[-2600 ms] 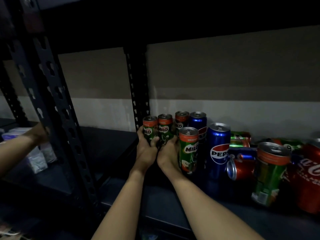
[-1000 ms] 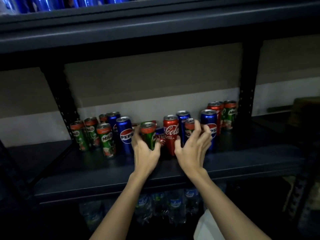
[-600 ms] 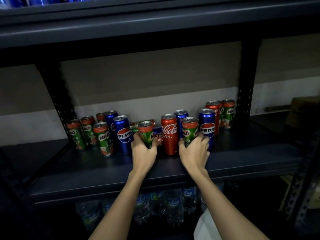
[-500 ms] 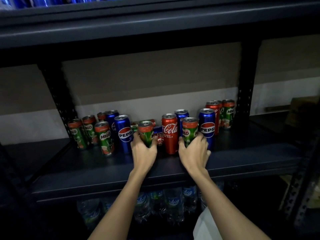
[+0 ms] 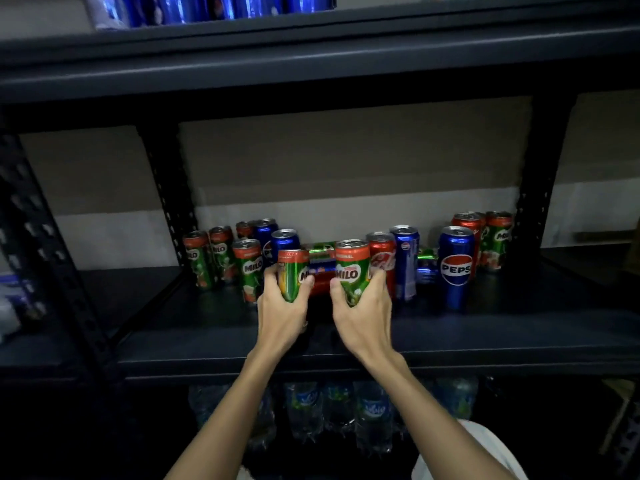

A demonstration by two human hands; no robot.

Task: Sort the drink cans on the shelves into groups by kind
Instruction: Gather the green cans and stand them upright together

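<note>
My left hand (image 5: 282, 311) and right hand (image 5: 363, 311) each wrap a green-and-orange Milo can, one (image 5: 292, 275) and another (image 5: 349, 271), lifted clear of the dark metal shelf (image 5: 485, 327) to join the Milo cluster (image 5: 221, 258) at left.

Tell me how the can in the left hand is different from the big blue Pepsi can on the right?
The Milo can is green with an orange top; the Pepsi can is blue. The Milo can is in the left hand, tilted; the Pepsi can stands upright on the shelf, untouched. The Pepsi can looks taller. Both have silver tops.
</note>
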